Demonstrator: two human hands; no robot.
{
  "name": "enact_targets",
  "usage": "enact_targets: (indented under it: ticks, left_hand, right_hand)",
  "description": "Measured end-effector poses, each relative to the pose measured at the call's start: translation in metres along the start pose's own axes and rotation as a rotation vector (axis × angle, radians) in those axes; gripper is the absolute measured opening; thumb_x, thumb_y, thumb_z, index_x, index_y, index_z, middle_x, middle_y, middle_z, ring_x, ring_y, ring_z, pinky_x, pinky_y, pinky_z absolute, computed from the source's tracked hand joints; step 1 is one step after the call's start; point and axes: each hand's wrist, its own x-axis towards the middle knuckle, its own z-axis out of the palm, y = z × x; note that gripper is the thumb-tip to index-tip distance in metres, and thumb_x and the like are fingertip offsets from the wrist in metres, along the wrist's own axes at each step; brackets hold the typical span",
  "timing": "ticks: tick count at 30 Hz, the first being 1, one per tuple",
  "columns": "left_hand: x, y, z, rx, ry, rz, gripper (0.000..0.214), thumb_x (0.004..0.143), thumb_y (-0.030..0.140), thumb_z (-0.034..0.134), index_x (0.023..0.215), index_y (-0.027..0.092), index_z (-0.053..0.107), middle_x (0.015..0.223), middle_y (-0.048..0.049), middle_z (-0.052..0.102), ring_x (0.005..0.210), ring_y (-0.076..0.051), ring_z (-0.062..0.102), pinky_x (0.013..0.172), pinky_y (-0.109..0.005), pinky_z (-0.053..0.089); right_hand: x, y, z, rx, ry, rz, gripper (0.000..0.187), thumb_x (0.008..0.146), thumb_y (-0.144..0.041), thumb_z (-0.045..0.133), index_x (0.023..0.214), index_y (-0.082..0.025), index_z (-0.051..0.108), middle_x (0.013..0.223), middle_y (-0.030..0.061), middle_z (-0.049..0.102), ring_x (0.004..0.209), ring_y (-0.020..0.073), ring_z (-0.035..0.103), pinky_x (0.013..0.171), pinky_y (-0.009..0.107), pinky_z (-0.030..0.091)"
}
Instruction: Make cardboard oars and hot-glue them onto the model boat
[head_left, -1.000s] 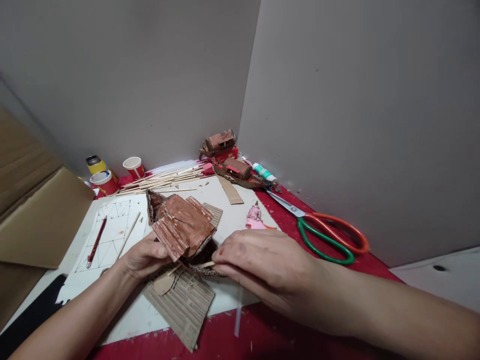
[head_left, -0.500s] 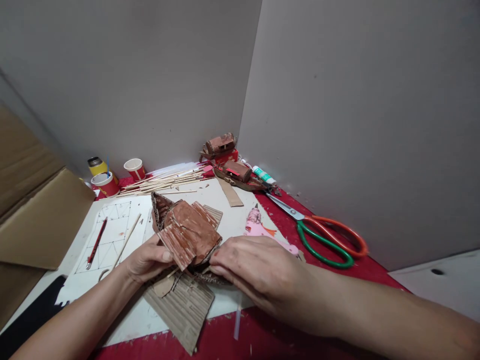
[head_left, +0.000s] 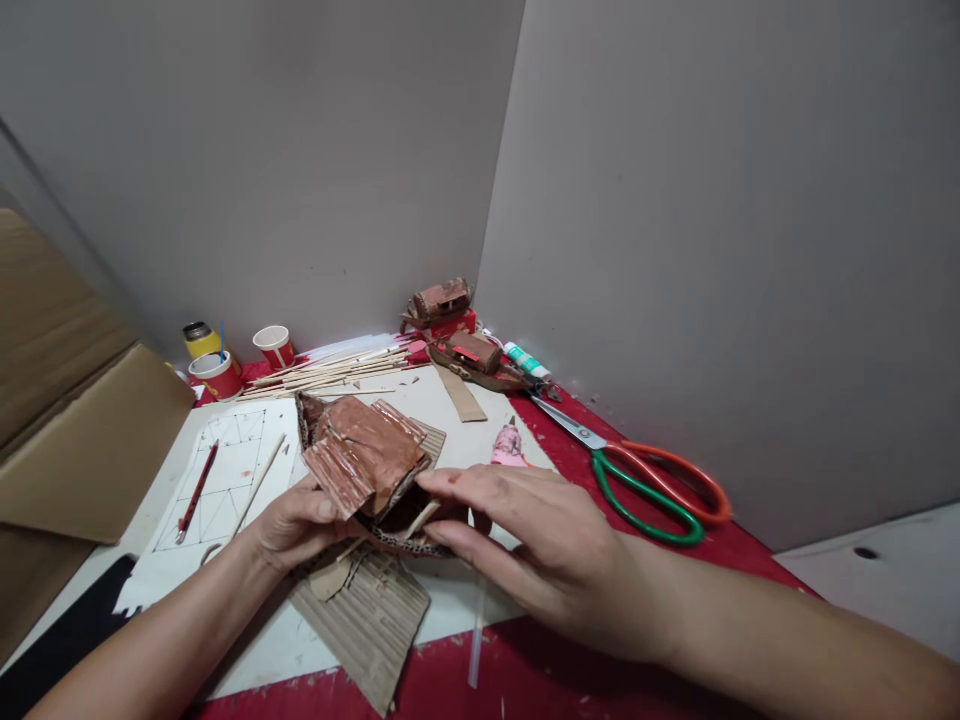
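Observation:
My left hand point(head_left: 296, 525) grips the left side of a brown-painted cardboard boat model point(head_left: 379, 450), with the thumb up against its ridged roof flap. At the boat's right end is my right hand point(head_left: 517, 530), its index finger touching the roof's corner and its thumb on the hull rim. Between that thumb and finger shows a short pale stick point(head_left: 422, 519); I cannot tell whether it is fixed to the boat. Beneath the boat lies a piece of corrugated cardboard point(head_left: 371, 625). Behind my right hand, a pink glue gun point(head_left: 508, 443) is partly hidden.
Large scissors point(head_left: 649, 480) with green and orange handles lie to the right. Farther back are two brown boat models point(head_left: 476, 352), wooden sticks point(head_left: 337, 370) and paper cups point(head_left: 274, 346). A red pen point(head_left: 199, 490) rests on a drawn sheet point(head_left: 247, 440). A cardboard box point(head_left: 97, 440) stands left.
My right hand's index finger and thumb have spread apart at the boat's end, so the opening and pale stick show more. The boat has tilted slightly. The view has shifted a little.

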Motion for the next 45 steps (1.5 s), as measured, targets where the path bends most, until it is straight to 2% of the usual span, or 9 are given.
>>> enact_targets:
  ticks: [9, 14, 17, 22, 29, 35, 38, 40, 45]
  left_hand:
    - [0.002, -0.001, -0.005, -0.021, 0.014, -0.007, 0.042, 0.058, 0.017, 0.08, 0.1, 0.013, 0.072, 0.094, -0.0066, 0.076, 0.088, -0.021, 0.068, 0.086, -0.035, 0.053]
    - [0.001, -0.001, -0.005, -0.015, 0.038, 0.011, 0.038, 0.058, 0.016, 0.08, 0.095, 0.014, 0.071, 0.09, -0.0052, 0.075, 0.087, -0.022, 0.067, 0.089, -0.039, 0.051]
    - [0.002, 0.0, -0.002, 0.016, 0.061, 0.015, 0.047, 0.055, 0.016, 0.082, 0.1, 0.015, 0.07, 0.094, -0.0068, 0.074, 0.093, -0.025, 0.067, 0.093, -0.041, 0.048]
    - [0.004, 0.0, 0.002, 0.042, 0.054, 0.024, 0.048, 0.053, 0.017, 0.084, 0.099, 0.015, 0.072, 0.093, -0.0071, 0.075, 0.089, -0.023, 0.067, 0.089, -0.036, 0.049]
    - [0.005, 0.0, 0.01, 0.066, 0.024, 0.033, 0.054, 0.055, 0.02, 0.083, 0.108, 0.014, 0.069, 0.101, -0.009, 0.074, 0.096, -0.026, 0.066, 0.092, -0.036, 0.047]
    - [0.007, -0.002, 0.01, 0.083, -0.032, 0.041, 0.033, 0.062, 0.02, 0.078, 0.094, 0.013, 0.072, 0.091, -0.0071, 0.075, 0.086, -0.022, 0.067, 0.084, -0.031, 0.049]
    - [0.008, -0.001, 0.014, 0.11, -0.045, 0.044, 0.039, 0.061, 0.02, 0.078, 0.099, 0.012, 0.071, 0.096, -0.0083, 0.074, 0.091, -0.023, 0.066, 0.087, -0.032, 0.048]
    - [0.008, 0.0, 0.016, 0.125, -0.056, 0.038, 0.045, 0.06, 0.02, 0.079, 0.103, 0.013, 0.07, 0.101, -0.0093, 0.073, 0.095, -0.025, 0.065, 0.09, -0.034, 0.047]
    - [0.006, 0.0, 0.013, 0.099, -0.071, 0.026, 0.041, 0.061, 0.02, 0.08, 0.101, 0.014, 0.071, 0.1, -0.0069, 0.074, 0.094, -0.022, 0.066, 0.088, -0.029, 0.048]
  right_hand:
    - [0.0, -0.004, -0.007, -0.016, 0.063, 0.056, 0.021, 0.089, -0.012, 0.059, 0.11, -0.016, 0.057, 0.097, 0.0077, 0.074, 0.085, 0.0143, 0.07, 0.079, 0.023, 0.056]
    - [0.004, -0.005, -0.009, 0.06, 0.091, 0.174, 0.01, 0.086, -0.014, 0.063, 0.095, -0.015, 0.066, 0.075, 0.0023, 0.072, 0.06, 0.0102, 0.064, 0.058, 0.019, 0.051]
    - [0.005, -0.004, -0.007, 0.154, 0.049, 0.327, 0.009, 0.084, -0.016, 0.065, 0.091, -0.015, 0.07, 0.064, -0.0007, 0.067, 0.052, 0.0087, 0.057, 0.05, 0.018, 0.046]
    - [0.007, -0.002, -0.001, 0.298, -0.102, 0.497, 0.008, 0.084, -0.017, 0.064, 0.085, -0.014, 0.071, 0.065, -0.0003, 0.066, 0.056, 0.0085, 0.056, 0.054, 0.018, 0.045]
    - [0.008, 0.0, 0.003, 0.313, -0.163, 0.484, 0.016, 0.086, -0.014, 0.056, 0.072, -0.014, 0.064, 0.058, -0.0034, 0.056, 0.053, 0.007, 0.047, 0.051, 0.017, 0.038]
    - [0.007, 0.003, 0.011, 0.349, -0.165, 0.483, 0.019, 0.084, -0.013, 0.055, 0.065, -0.015, 0.055, 0.055, -0.0063, 0.044, 0.051, 0.0062, 0.037, 0.048, 0.017, 0.033]
    - [0.005, 0.004, 0.014, 0.38, -0.173, 0.516, 0.022, 0.085, -0.014, 0.053, 0.062, -0.015, 0.053, 0.055, -0.0065, 0.041, 0.051, 0.0065, 0.035, 0.047, 0.018, 0.031]
    - [0.004, 0.003, 0.013, 0.402, -0.169, 0.531, 0.022, 0.084, -0.015, 0.053, 0.062, -0.014, 0.054, 0.054, -0.0062, 0.042, 0.051, 0.0064, 0.036, 0.047, 0.018, 0.032]
    - [0.003, 0.001, 0.01, 0.381, -0.121, 0.531, 0.012, 0.083, -0.017, 0.059, 0.075, -0.012, 0.066, 0.06, -0.0018, 0.057, 0.054, 0.0079, 0.048, 0.052, 0.019, 0.04]
